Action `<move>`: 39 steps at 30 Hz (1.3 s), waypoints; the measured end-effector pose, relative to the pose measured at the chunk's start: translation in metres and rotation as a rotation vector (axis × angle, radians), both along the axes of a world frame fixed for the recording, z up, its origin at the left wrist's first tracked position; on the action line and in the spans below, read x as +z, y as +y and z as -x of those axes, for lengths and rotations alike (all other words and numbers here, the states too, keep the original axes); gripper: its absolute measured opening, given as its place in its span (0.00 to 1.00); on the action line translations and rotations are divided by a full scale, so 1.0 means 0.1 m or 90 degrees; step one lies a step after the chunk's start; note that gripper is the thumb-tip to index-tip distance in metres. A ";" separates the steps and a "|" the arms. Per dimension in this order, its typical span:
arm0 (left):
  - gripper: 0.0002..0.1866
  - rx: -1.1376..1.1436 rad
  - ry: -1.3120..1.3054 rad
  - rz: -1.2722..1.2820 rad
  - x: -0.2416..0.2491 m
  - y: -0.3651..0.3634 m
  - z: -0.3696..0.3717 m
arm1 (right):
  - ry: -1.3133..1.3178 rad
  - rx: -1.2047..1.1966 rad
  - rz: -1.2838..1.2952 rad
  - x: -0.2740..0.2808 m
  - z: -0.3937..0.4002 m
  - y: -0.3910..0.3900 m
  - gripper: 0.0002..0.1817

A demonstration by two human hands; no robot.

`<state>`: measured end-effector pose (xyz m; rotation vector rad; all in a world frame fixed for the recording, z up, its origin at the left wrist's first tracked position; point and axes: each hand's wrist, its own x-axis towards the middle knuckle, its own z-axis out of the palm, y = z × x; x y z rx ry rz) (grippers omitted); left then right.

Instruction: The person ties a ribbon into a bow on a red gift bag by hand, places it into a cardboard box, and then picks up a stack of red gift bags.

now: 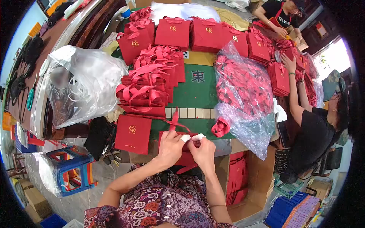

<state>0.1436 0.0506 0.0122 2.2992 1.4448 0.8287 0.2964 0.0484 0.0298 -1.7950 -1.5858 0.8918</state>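
Note:
At the near table edge, my left hand point(170, 147) and my right hand point(202, 151) are close together over a red paper bag point(187, 158). Both hands are closed in a pinch on its red ribbon point(175, 122), one strand of which sticks up above my left hand. White coverings wrap some fingertips, and my fingers partly hide the bag. Left of my hands lies a finished-looking red bag point(133, 133) with gold lettering. Beyond it stand rows of red bags with ribbon handles point(152, 81). A loose red ribbon roll point(221, 127) lies to the right.
Clear plastic sacks hold white ribbons point(81, 83) and red ribbons point(243, 85). More red bags point(173, 33) line the far side. A cardboard box point(253, 182) with red bags stands low right. Stacked plastic stools point(72, 171) are left. Co-workers point(315, 129) sit on the right.

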 end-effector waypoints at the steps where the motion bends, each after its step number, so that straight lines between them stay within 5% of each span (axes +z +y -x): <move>1: 0.15 0.000 0.001 -0.001 -0.01 -0.01 -0.01 | -0.018 -0.001 0.001 0.01 0.02 0.00 0.09; 9: 0.14 0.016 -0.114 0.150 0.01 0.07 0.12 | 0.055 -0.110 -0.066 -0.13 0.14 -0.11 0.11; 19: 0.15 0.026 -0.143 0.181 -0.04 0.10 0.09 | 0.061 -0.019 -0.118 0.13 -0.15 0.05 0.07; 21: 0.14 0.023 -0.125 0.175 0.01 0.09 0.07 | -0.041 0.140 -0.185 0.07 -0.25 0.15 0.07; 30: 0.12 -0.083 -0.014 -0.114 -0.08 -0.03 0.07 | 0.055 0.375 0.087 -0.01 -0.50 0.42 0.12; 34: 0.08 -0.109 -0.031 -0.151 -0.02 0.03 0.09 | 0.296 0.357 0.208 -0.17 -0.54 0.52 0.10; 39: 0.10 -0.080 -0.084 -0.048 0.09 0.13 0.13 | 0.220 0.217 0.141 -0.42 -0.35 0.44 0.11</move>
